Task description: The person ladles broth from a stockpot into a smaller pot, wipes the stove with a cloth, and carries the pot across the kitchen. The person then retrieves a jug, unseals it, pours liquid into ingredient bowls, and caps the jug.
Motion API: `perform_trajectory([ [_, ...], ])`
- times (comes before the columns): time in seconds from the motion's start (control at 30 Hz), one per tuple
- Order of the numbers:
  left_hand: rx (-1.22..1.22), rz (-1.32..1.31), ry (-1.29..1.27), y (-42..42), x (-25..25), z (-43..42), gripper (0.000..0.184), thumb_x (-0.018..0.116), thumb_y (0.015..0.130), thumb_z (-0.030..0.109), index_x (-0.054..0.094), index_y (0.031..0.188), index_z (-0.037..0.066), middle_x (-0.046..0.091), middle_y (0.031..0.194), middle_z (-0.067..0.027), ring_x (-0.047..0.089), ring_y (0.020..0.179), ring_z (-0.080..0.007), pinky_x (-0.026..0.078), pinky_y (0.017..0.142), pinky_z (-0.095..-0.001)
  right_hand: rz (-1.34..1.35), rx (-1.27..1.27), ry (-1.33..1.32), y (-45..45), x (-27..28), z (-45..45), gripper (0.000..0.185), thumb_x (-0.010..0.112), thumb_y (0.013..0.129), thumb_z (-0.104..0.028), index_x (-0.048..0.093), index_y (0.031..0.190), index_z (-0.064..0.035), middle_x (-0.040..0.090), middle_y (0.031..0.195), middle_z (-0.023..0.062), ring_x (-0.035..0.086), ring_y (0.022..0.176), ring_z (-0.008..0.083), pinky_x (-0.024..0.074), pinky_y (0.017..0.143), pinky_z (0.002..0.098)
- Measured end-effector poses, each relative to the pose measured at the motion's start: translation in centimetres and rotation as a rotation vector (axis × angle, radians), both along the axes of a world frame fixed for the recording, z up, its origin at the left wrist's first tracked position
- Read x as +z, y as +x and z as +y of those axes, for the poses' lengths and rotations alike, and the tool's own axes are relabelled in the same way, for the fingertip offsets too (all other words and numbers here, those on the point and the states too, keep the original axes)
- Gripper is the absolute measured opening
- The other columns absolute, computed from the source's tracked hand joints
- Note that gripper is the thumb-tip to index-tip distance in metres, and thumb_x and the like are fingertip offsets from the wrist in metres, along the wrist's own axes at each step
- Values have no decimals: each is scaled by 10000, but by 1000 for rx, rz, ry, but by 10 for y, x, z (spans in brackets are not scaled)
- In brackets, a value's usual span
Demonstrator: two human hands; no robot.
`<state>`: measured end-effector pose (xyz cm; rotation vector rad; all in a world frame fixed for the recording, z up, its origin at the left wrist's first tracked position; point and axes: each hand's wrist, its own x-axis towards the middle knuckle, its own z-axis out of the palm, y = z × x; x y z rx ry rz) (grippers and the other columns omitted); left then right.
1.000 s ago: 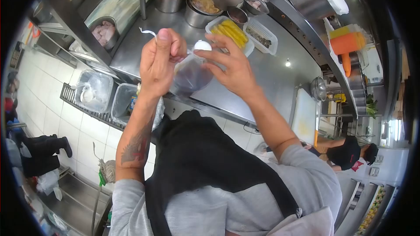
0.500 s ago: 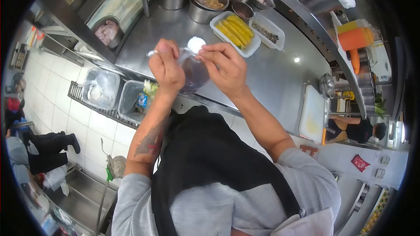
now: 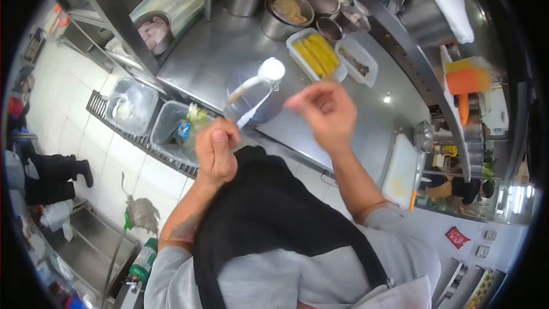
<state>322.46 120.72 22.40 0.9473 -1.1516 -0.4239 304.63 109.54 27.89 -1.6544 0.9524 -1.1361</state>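
Observation:
My left hand point(image 3: 217, 147) is closed around one end of a white strip point(image 3: 254, 110), which stretches up and right from the fist. Past the strip, a clear round container point(image 3: 243, 94) with a white cap point(image 3: 271, 70) stands near the front edge of the steel counter point(image 3: 197, 51); its lower part looks dark. My right hand point(image 3: 326, 111) is raised to the right of the container, apart from it, thumb and index finger brought near each other. Motion blurs its fingertips, and whether anything is between them cannot be made out.
Behind are metal pots point(image 3: 280, 26) of food, a white basket point(image 3: 341, 74) with yellow pieces and another basket point(image 3: 372, 77). A cutting board point(image 3: 400, 166) lies at the right. Two plastic bins point(image 3: 128, 109) stand at the left. Other people point(image 3: 51, 177) are at far left and far right.
My left hand has come down toward my body, drawing the white strip out long. My right hand has let go near the cap and moved right.

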Motion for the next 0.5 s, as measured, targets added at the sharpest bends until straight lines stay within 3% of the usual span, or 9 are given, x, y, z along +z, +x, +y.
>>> perform_trajectory([
  [0.07, -6, 109, 280, -10, 0, 19, 368, 405, 1084, 289, 557, 884, 19, 503, 644, -29, 444, 563, -91, 324, 517, -273, 318, 477, -311, 13, 20, 38, 101, 736, 886, -56, 664, 950, -29, 713, 836, 85, 682, 761, 155, 540, 699, 290],
  [0.13, -82, 225, 470, -11, 4, 12, 255, 428, 1077, 257, 559, 1030, 43, 524, 671, -11, 459, 596, -54, 339, 534, -253, 319, 415, -286, 18, 4, 46, 165, 745, 885, -61, 653, 1015, -19, 715, 857, 74, 682, 780, 147, 542, 704, 297],
  [0.17, -80, 230, 456, -15, 1, 6, 255, 428, 1077, 257, 559, 1030, 43, 524, 671, -11, 459, 596, -54, 339, 534, -253, 335, 377, -271, 18, -5, 43, 233, 754, 883, -66, 643, 1080, -10, 718, 877, 63, 683, 799, 138, 545, 710, 304],
  [0.2, -271, 370, 296, -20, -6, -1, 239, 445, 1070, 247, 558, 1007, 46, 518, 669, -20, 470, 590, -82, 350, 536, -271, -106, 126, 138, 19, -17, 36, 328, 707, 919, -27, 587, 1216, 45, 716, 921, 116, 701, 849, 196, 583, 755, 318],
  [0.23, -480, 502, 158, -26, -5, -1, 226, 463, 1063, 238, 556, 985, 48, 513, 667, -28, 481, 584, -111, 362, 539, -289, -106, 120, 148, 15, -20, 32, 328, 707, 919, -27, 587, 1216, 45, 716, 921, 116, 701, 849, 196, 583, 755, 318],
  [0.3, -565, 130, 214, -46, 9, -10, 248, 509, 1045, 248, 534, 926, 32, 492, 671, -76, 496, 577, -206, 385, 559, -352, -85, 212, 751, 4, -17, 5, 395, 712, 923, -46, 546, 1271, 41, 698, 988, 113, 704, 883, 207, 594, 776, 322],
  [0.43, -698, 45, 339, -49, -3, -19, 261, 545, 1027, 250, 531, 908, 18, 510, 728, -140, 513, 624, -298, 410, 604, -397, -90, 258, 894, -3, -4, -14, 341, 719, 933, -99, 594, 1220, 37, 661, 1050, 80, 679, 826, 171, 585, 731, 278],
  [0.47, -713, -76, 310, -45, -5, -20, 247, 583, 1002, 253, 554, 929, 19, 543, 770, -141, 542, 673, -303, 429, 632, -393, -1, 296, 910, -3, -10, -14, 254, 721, 941, -127, 642, 1149, -5, 668, 990, 48, 633, 762, 113, 531, 666, 225],
  [0.5, -721, -190, 278, -42, -6, -21, 241, 620, 977, 256, 577, 949, 20, 577, 812, -142, 572, 723, -309, 449, 660, -389, 6, 290, 903, -7, -18, -18, 254, 721, 941, -127, 642, 1149, -5, 668, 990, 48, 633, 762, 113, 531, 666, 225],
])
